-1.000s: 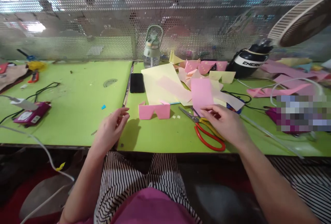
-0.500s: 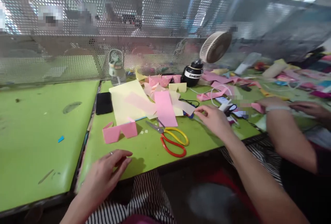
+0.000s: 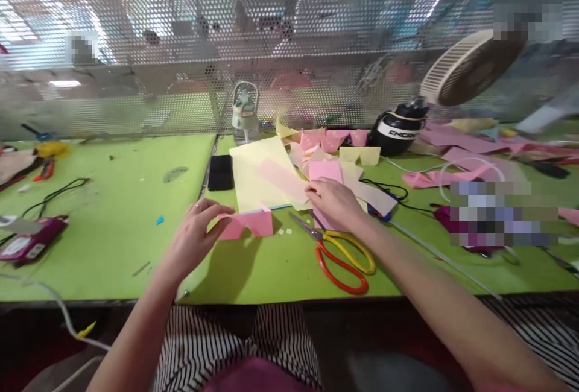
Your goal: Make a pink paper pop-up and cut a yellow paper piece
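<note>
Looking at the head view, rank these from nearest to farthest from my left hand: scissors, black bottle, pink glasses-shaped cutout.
From your left hand:
1. Pink glasses-shaped cutout: immediately to its right, right by the fingers.
2. Scissors: farther right, past the cutout.
3. Black bottle: far right, toward the back.

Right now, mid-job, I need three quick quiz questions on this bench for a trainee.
1. Which thing is nearest the left hand: A) fan, B) pink glasses-shaped piece, C) green bottle?
2. True or false: the handles of the scissors differ in colour.
3. What dark thing lies just left of the large pale yellow sheet?

Key: 1. B. 2. True, one red and one yellow. 3. The black phone.
</note>
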Tool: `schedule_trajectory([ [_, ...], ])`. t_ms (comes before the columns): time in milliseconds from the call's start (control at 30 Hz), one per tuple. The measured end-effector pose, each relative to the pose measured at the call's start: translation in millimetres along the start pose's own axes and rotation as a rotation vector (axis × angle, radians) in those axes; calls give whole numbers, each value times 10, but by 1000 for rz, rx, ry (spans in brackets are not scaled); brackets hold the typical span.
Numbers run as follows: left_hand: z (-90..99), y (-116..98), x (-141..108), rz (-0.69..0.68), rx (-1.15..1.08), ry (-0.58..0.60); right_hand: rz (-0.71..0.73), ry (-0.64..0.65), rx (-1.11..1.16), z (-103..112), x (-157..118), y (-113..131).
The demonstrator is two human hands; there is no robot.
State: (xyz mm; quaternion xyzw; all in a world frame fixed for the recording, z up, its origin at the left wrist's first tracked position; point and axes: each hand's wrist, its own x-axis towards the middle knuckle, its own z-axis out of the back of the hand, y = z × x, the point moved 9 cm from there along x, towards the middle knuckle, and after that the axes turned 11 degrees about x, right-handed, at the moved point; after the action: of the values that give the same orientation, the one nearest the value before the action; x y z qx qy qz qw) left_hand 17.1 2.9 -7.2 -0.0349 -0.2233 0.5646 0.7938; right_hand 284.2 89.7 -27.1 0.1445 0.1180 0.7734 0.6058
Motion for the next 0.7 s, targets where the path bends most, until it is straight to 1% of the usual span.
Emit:
schedule_trajectory([
  [100,-174,188,96,43,8,175,-54,53,-22,-110,277,-55],
  [167,-254,254,102,51,8,230,-88,88,-32,-197,399,-90],
  [300,-278,339,99,75,-26,219,-145,147,-41,-342,500,-128],
  [400,-269,362,116,86,-63,218,-184,194,-28,-392,514,-148],
  [533,-231,351,141,82,-67,192,-238,237,9,-391,545,-190],
  [700,-258,278,145,14,-1,206,-263,319,94,-433,630,-204],
])
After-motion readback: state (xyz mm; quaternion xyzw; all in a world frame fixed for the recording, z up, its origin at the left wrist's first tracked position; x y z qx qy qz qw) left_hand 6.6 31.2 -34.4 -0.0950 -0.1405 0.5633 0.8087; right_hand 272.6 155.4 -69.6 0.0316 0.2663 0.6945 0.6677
